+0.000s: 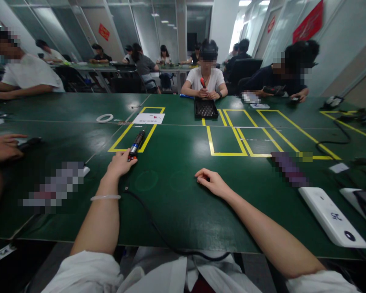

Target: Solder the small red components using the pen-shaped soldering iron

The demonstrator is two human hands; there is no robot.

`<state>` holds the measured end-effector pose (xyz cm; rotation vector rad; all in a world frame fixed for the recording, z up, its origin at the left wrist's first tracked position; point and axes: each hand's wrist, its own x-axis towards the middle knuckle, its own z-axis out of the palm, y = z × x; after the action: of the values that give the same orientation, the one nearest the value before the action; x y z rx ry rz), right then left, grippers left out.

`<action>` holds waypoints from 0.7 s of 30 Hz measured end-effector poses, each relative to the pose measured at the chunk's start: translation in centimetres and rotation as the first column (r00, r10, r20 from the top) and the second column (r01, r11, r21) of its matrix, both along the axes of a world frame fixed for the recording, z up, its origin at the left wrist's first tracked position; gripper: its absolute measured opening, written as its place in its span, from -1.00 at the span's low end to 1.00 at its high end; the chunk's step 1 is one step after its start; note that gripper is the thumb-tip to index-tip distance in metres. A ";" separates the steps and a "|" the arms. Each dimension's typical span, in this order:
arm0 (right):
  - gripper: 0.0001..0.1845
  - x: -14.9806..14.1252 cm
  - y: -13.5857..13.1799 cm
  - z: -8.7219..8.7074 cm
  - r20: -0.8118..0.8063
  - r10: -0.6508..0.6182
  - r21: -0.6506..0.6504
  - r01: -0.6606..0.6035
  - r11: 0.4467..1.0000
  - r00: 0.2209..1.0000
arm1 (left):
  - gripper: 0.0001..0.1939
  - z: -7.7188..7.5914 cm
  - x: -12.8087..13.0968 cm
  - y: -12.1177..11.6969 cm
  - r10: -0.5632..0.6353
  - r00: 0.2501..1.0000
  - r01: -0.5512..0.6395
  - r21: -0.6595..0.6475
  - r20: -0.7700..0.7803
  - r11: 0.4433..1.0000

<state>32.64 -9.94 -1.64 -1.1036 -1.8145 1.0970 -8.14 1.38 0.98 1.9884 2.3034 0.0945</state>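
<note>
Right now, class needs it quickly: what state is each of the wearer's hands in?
Left hand: fingers at the near end of a cylindrical tool; whether its grip is closed cannot be told.
Right hand: loosely curled, nothing visible held.

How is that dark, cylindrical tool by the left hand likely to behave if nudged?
The tool is probably stiff, since its barrel looks straight. Its rounded body may roll on the smooth, glossy table, though the left hand at its near end might check that.
</note>
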 end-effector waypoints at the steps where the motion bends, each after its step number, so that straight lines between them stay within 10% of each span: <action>1: -0.85 0.0 0.0 0.0 0.002 0.001 0.000 -0.001 1.000 1.000 | -0.23 0.0 -0.7 0.1 0.021 1.000 -0.021 -0.004 0.005 1.000; 21: -0.84 0.1 0.0 0.2 0.033 0.022 0.014 -0.022 1.000 0.999 | -0.68 1.7 1.2 -2.1 0.195 0.981 -0.193 0.186 0.008 0.963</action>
<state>32.70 -9.95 -1.42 -1.1015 -1.8615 1.0826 -6.92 -0.75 2.69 1.8361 2.5767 0.3263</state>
